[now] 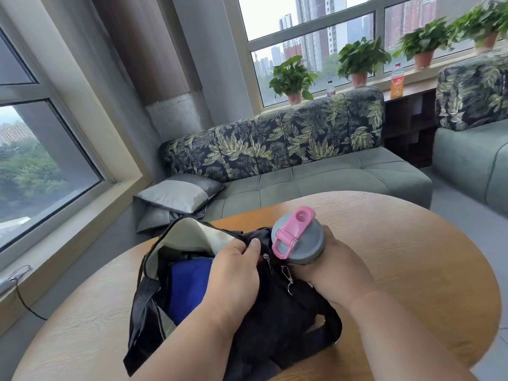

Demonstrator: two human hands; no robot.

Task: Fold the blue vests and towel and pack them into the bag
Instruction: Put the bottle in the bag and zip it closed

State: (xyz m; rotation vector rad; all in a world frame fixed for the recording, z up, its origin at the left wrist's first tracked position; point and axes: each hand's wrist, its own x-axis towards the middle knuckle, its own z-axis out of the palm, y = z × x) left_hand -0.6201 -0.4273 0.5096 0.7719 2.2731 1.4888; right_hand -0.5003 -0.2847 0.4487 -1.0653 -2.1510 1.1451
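With the left hand (233,266) pinching the black bag's (277,312) opening on the counter (412,257) and the right hand (334,266) gripping a shaker bottle (298,237), forcing it in could rumple the blue fabric (188,284) packed inside.

On a round wooden table (412,257) lies an open black fabric bag (277,320) with blue folded cloth (187,287) inside. The left hand (233,273) pinches the bag's edge. The right hand (335,270) grips a grey-lidded bottle with a pink flip cap (298,237).
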